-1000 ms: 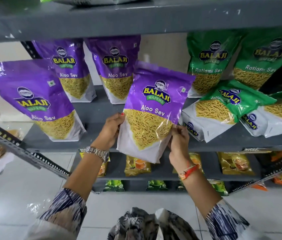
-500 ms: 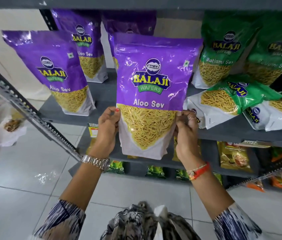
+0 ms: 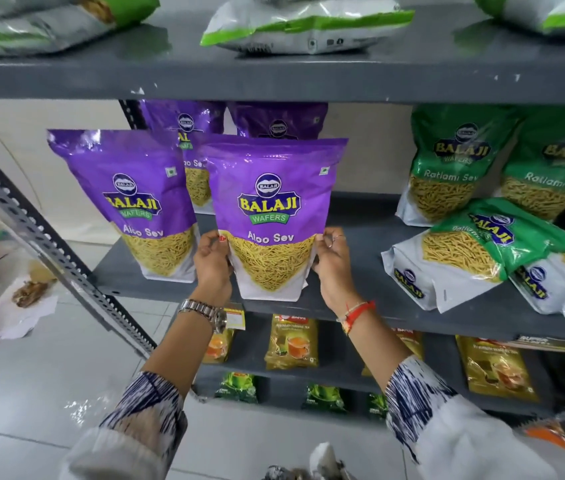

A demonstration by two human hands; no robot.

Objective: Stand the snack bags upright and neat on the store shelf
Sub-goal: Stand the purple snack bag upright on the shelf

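**Purple Aloo Sev bag: seating at the shelf front**

Purple foil and a clear window make up the held Aloo Sev bag, which stands upright with its white base at the front edge of the grey middle shelf. Whether the base already bears fully on the shelf cannot be told from this view.

The left hand grips the bag's left edge and the right hand grips its right edge. The fingers of both hands are closed on the side seams at window height, thumbs toward the front face.

A second purple bag stands upright just beside it on the left, and two more purple bags stand behind, partly hidden.

Step in hand, as judged: positioning and squaring this bag in the front row.

The next move calls for:
- settling the base flat on the shelf, face forward, level with the neighbour
- releasing both edges only when the bag stands unaided; a soft pouch may lean or slide off the front lip

Work remaining, as judged: the green Ratlami Sev bags at the right front lie toppled on their sides, in front of two upright green bags. These still require standing
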